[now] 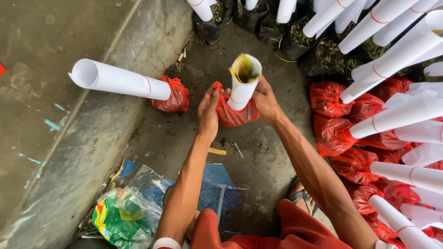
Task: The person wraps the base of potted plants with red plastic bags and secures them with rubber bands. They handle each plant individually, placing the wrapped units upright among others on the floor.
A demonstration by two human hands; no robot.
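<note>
Looking down from the head camera, both hands meet over a dark, dirty concrete floor [258, 152]. The left hand [208, 112] and the right hand [266, 102] are clamped on opposite sides of a red plastic bag [234, 116], fingers pressed into its crinkled top. Out of that bag rises a white paper tube [243, 83], held with a thin red band, and yellow-green leaves show inside its open mouth. The bundle is held up above the floor, about the middle of the view.

To the left, a finished bundle [134, 85] with the same red bag and white tube leans over a raised concrete ledge [55, 138]. On the right, a crowd of wrapped bundles [392, 120] stands packed close, tubes slanting toward the centre. Along the top edge, black nursery bags [300, 41] with soil sit in a row, also carrying white tubes.

Near the person's knees lie clear plastic bags [147, 184] and a bright green and yellow wrapper [117, 221]. A sandalled foot [302, 196] shows beside red shorts [277, 230].
</note>
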